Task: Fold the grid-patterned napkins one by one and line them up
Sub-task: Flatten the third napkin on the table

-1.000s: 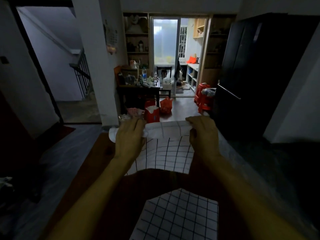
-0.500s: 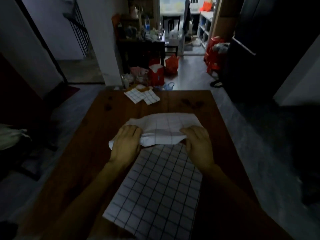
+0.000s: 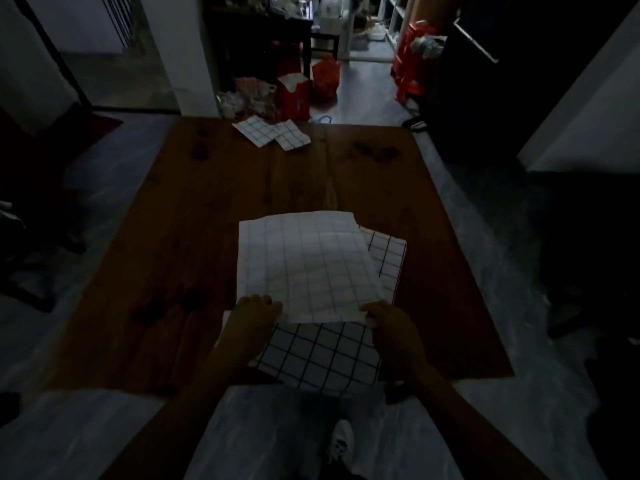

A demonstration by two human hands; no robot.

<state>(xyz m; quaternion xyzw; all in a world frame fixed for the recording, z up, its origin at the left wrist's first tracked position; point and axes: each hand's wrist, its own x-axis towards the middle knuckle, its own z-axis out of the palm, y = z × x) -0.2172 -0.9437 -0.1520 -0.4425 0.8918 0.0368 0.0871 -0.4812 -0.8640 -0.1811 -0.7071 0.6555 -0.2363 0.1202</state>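
Note:
A white napkin with a dark grid (image 3: 318,355) lies at the near edge of the brown wooden table (image 3: 194,216). Its far half (image 3: 304,265) is folded over toward me, pale underside up, slightly askew so a strip of the lower layer (image 3: 388,258) shows at the right. My left hand (image 3: 252,320) pinches the folded flap's near left corner. My right hand (image 3: 391,327) pinches its near right corner. Two small folded grid napkins (image 3: 270,133) lie side by side at the table's far edge.
The room is dim. Beyond the table's far edge stand red bags (image 3: 294,91) and clutter on the floor, and a red stool (image 3: 415,57) at the back right. My shoe (image 3: 341,445) shows on the grey floor below the table's near edge.
Both hands pulled the napkin's far edge toward me, laying the flap flat over the lower half. The camera tilted further down.

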